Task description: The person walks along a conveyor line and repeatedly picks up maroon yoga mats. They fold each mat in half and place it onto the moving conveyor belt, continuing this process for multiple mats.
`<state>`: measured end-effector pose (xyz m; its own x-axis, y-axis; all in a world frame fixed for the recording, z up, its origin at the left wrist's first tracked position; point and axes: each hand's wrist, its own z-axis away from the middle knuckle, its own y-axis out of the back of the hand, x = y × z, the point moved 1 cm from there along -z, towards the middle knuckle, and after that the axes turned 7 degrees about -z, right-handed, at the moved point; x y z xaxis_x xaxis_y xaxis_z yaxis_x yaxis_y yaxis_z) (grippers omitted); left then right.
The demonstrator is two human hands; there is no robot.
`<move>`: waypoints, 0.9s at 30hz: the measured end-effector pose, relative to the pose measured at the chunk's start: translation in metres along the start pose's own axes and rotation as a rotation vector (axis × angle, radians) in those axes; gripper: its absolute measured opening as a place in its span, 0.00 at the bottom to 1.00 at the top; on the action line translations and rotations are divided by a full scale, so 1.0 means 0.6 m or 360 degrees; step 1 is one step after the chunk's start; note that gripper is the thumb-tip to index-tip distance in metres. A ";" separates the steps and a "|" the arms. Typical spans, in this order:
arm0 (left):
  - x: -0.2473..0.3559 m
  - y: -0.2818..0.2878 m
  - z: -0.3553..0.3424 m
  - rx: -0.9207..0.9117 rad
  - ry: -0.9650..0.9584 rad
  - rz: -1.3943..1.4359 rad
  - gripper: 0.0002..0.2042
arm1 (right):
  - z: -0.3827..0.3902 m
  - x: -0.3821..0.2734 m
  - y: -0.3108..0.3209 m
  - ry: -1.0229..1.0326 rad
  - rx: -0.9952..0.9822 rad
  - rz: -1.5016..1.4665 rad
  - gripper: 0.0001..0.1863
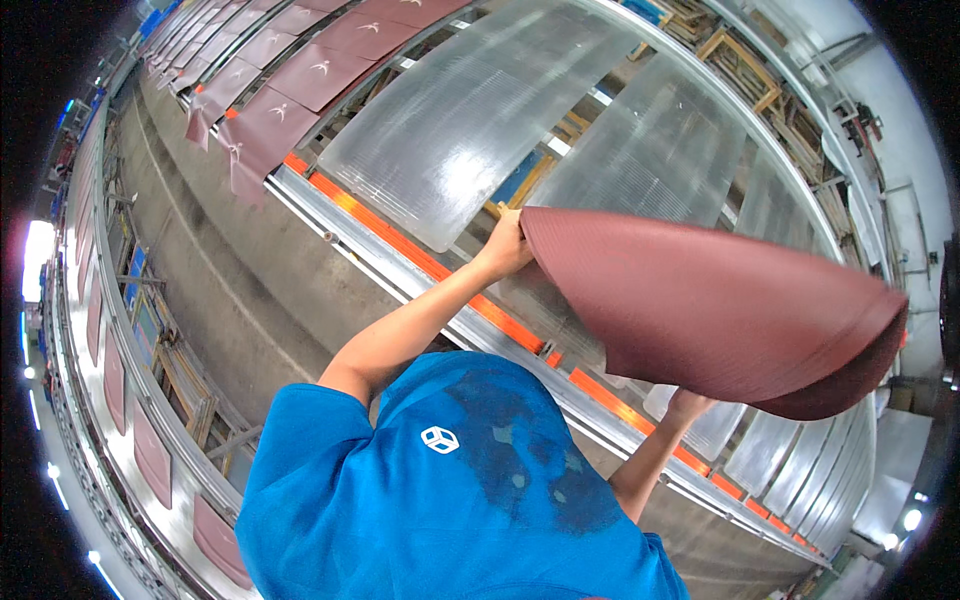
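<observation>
A large maroon sheet [700, 300], leather-like and finely textured, is held up before me and curls over at its right end. My left hand [508, 248] is closed on its upper left corner. Low on the near edge, my right hand [692, 403] grips the same sheet, its fingers partly hidden behind the material. Below and beyond the sheet lie shiny grey, translucent-looking panels, one [430, 140] ahead of my left hand and another [650, 150] farther right, partly covered by the sheet.
A long metal rail with an orange strip [400, 240] runs along the table's near side. Maroon sheets with pale bird-like prints [320, 65] lie at the far left. Across the concrete aisle [230, 240] stands another long table [180, 400]. Wooden frames [740, 60] are stacked beyond.
</observation>
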<state>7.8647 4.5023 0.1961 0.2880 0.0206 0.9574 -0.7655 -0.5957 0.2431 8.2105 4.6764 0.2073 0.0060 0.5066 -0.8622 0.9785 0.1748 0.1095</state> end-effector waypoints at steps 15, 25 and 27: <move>0.169 0.289 0.060 0.0414 -0.0684 -0.0489 0.07 | 0.050 -0.009 -0.012 -0.0318 0.0234 0.0134 0.19; -0.139 0.656 -0.203 0.0122 0.0227 -0.0373 0.09 | -0.032 -0.010 -0.618 -0.1012 -0.0932 -0.0297 0.19; -0.268 0.678 -0.225 -0.0008 0.0334 -0.0381 0.14 | -0.037 0.067 -0.776 -0.1134 -0.1115 -0.0293 0.19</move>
<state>7.4292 4.3649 0.1623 0.3357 0.3257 0.8839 -0.6931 -0.5500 0.4659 7.7508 4.6339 0.1328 0.2129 -0.1592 -0.9640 0.6370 0.7708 0.0134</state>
